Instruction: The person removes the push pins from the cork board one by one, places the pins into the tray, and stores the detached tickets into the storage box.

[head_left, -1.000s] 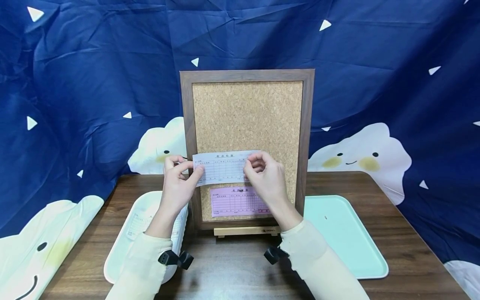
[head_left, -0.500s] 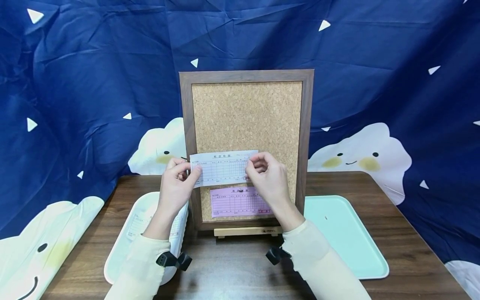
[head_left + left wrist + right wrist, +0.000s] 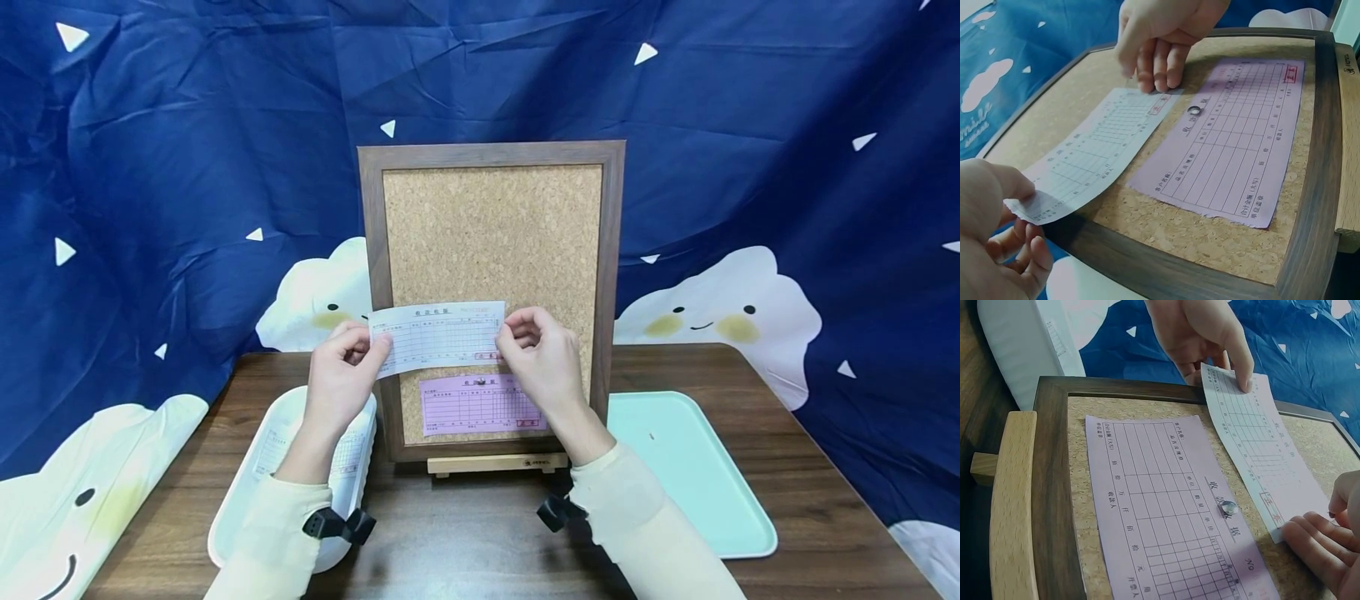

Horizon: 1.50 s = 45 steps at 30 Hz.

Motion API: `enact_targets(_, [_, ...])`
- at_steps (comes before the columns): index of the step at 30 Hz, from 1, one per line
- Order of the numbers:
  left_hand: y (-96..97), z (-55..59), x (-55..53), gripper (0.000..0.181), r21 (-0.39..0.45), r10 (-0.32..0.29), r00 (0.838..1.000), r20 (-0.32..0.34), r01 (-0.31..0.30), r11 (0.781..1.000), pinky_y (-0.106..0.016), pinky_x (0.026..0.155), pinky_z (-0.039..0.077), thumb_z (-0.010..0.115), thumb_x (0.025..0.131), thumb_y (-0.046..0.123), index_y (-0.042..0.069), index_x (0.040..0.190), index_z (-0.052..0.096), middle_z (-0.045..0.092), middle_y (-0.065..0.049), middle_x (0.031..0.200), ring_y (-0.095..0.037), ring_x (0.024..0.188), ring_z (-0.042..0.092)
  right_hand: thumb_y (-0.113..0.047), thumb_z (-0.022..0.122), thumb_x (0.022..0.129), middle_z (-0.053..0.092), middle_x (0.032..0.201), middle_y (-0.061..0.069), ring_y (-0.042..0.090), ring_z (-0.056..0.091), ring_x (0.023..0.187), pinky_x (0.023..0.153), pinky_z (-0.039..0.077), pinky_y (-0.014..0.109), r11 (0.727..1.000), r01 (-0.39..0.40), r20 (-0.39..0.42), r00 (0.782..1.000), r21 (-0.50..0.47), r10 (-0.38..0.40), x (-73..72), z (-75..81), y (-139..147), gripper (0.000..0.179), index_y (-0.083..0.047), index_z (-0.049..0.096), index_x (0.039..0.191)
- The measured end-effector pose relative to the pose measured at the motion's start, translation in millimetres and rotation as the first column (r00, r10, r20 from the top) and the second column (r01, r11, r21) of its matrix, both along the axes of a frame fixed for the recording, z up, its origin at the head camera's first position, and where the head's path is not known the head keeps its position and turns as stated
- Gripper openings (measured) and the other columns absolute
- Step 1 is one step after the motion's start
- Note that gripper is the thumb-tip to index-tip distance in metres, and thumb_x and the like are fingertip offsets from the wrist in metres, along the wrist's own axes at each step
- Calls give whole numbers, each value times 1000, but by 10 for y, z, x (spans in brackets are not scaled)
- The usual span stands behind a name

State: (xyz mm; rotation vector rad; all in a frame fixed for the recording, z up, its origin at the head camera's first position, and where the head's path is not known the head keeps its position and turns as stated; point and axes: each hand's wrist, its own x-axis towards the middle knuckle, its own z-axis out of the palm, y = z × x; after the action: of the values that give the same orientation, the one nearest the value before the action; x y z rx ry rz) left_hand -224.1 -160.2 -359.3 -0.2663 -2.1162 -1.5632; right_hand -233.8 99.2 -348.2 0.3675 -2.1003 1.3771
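A white receipt slip (image 3: 442, 337) with a printed grid and red stamp is held in front of the corkboard (image 3: 495, 233). My left hand (image 3: 341, 367) pinches its left end between thumb and fingers. At the slip's right end, my right hand (image 3: 543, 358) has thumb and index finger pinched together on what looks like a thumbtack (image 3: 1332, 515), mostly hidden by the fingers. Its other fingers touch the slip's edge in the right wrist view. Below, a purple receipt slip (image 3: 480, 406) hangs on the board by a silver thumbtack (image 3: 1229, 508).
The framed board stands on a wooden easel ledge (image 3: 495, 463). On the left is a white tray (image 3: 232, 508) with more slips inside. A mint green tray (image 3: 690, 475) with a tiny object lies to the right on the wooden table (image 3: 450, 542).
My left hand has drawn the white slip leftwards, past the board frame's left edge. The slip's right end has slid out from behind the right hand, which moved slightly right; its red stamp now shows.
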Motion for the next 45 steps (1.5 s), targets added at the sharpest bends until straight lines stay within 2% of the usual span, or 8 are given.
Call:
enact_targets(6, [-33, 2, 30, 19, -39, 10, 1000, -3, -11, 999, -21, 63, 39, 74, 102, 11, 0, 88, 77, 57, 2, 84, -11, 72, 48, -2, 72, 93, 78, 84, 15, 21, 74, 70, 65, 56, 13, 1000, 8, 7, 1000, 6, -8, 5, -7, 9, 5, 1, 72, 97])
enact_targets(15, [-55, 32, 75, 14, -29, 14, 1000, 19, -13, 999, -19, 62, 45, 75, 102, 11, 0, 96, 81, 62, -2, 82, -9, 69, 54, 2, 73, 93, 79, 85, 19, 23, 75, 69, 64, 58, 14, 999, -21, 3, 1000, -42, 21, 4, -27, 31, 6, 4, 72, 99])
enact_targets(22, [-70, 46, 81, 14, -33, 52, 997, 61, -51, 998, -19, 64, 46, 78, 100, 13, 0, 102, 82, 69, -3, 78, -6, 68, 57, 2, 76, 92, 80, 86, 20, 26, 76, 70, 64, 57, 12, 999, -11, -13, 1000, -48, 11, 18, -23, 55, 7, 5, 74, 99])
enact_targets(27, [-86, 43, 77, 18, -39, 59, 993, 97, -55, 998, -15, 69, 51, 77, 101, 14, -3, 108, 81, 79, -18, 92, 2, 74, 64, 1, 77, 93, 80, 86, 19, 26, 76, 71, 65, 55, 10, 1000, 1, -29, 1000, -25, -2, 23, -23, 74, 6, 4, 76, 98])
enact_targets(31, [-89, 39, 71, 20, -26, 49, 993, 104, -47, 999, -12, 73, 54, 76, 101, 12, -6, 110, 80, 80, -26, 102, 7, 79, 68, 0, 75, 94, 80, 86, 17, 27, 76, 73, 67, 54, 9, 1000, 9, -39, 999, -5, -9, 26, -21, 94, 5, 3, 77, 98])
enact_targets(35, [-81, 44, 64, 20, -19, 42, 994, 101, -40, 999, -12, 72, 54, 75, 102, 12, -6, 110, 80, 79, -26, 102, 7, 78, 67, 0, 75, 95, 81, 88, 17, 27, 76, 76, 68, 55, 10, 1000, 1, -35, 999, -16, -2, 33, -16, 117, 6, 3, 77, 99])
enact_targets(45, [-76, 67, 85, 24, 5, 37, 988, 147, -38, 999, -11, 75, 56, 73, 104, 12, -7, 117, 78, 79, -30, 111, 10, 82, 69, -5, 79, 94, 82, 91, 15, 26, 76, 79, 71, 54, 9, 1000, 25, -12, 1000, -4, -25, 58, -5, 151, 8, 0, 79, 100])
